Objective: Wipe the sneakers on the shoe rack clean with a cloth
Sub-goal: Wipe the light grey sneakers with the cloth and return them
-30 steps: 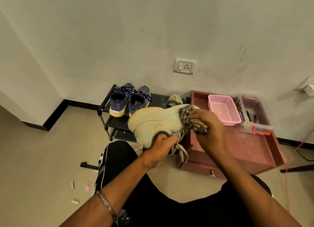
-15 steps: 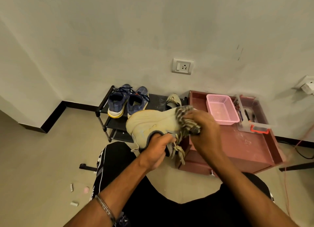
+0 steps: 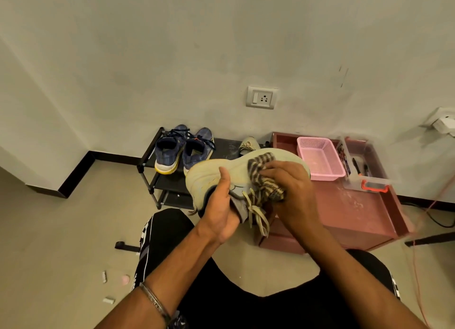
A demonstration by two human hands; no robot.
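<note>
A cream sneaker is held in front of me, lying on its side with its laces hanging down. My left hand grips it at the collar, thumb laid up its side. My right hand holds a bunched brown-and-white striped cloth and presses it against the sneaker's upper. Behind, a black shoe rack carries a pair of blue sneakers and the other cream sneaker, partly hidden by the held one.
A reddish-brown low cabinet stands right of the rack with a pink basket and a clear box of pens on top. A wall socket is above. An orange cable trails at right. My knees in black trousers are below.
My right hand has slid the cloth slightly leftward and along the sneaker's upper. My left hand has shifted its grip, the thumb now lying up the sneaker's side.
</note>
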